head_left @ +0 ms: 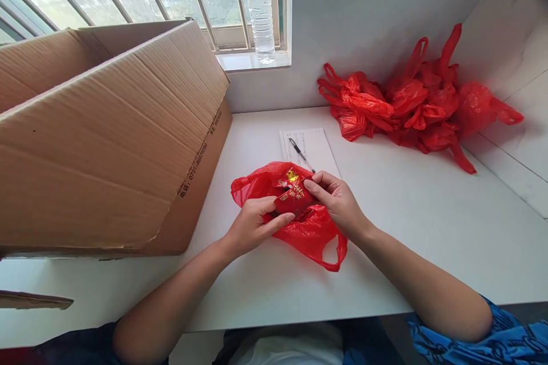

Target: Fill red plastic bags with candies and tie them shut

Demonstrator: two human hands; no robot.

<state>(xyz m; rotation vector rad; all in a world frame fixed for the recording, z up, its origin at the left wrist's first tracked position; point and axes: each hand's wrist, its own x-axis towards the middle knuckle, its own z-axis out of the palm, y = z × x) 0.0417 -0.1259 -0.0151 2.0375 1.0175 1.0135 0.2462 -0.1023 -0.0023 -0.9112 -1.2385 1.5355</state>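
Note:
Between my two hands is a small red packet [295, 198] with gold printing. My left hand [261, 221] grips its lower left side between thumb and fingers. At its right edge, my right hand [336, 199] pinches it with thumb and forefinger. A second red piece with a shiny gold patch [293, 175] shows just behind the packet; whether it is separate I cannot tell. Beneath both hands a red plastic bag [306, 236] lies spread on the white table, one handle loop toward me. Whatever else is inside the bag is hidden.
A large open cardboard box [107, 142] stands at the left. Behind the bag lie a paper sheet or notebook [319, 148] and a pen [299, 152]. Several red plastic bags [411, 102] are heaped against the back wall. A clear bottle [261, 17] stands on the windowsill.

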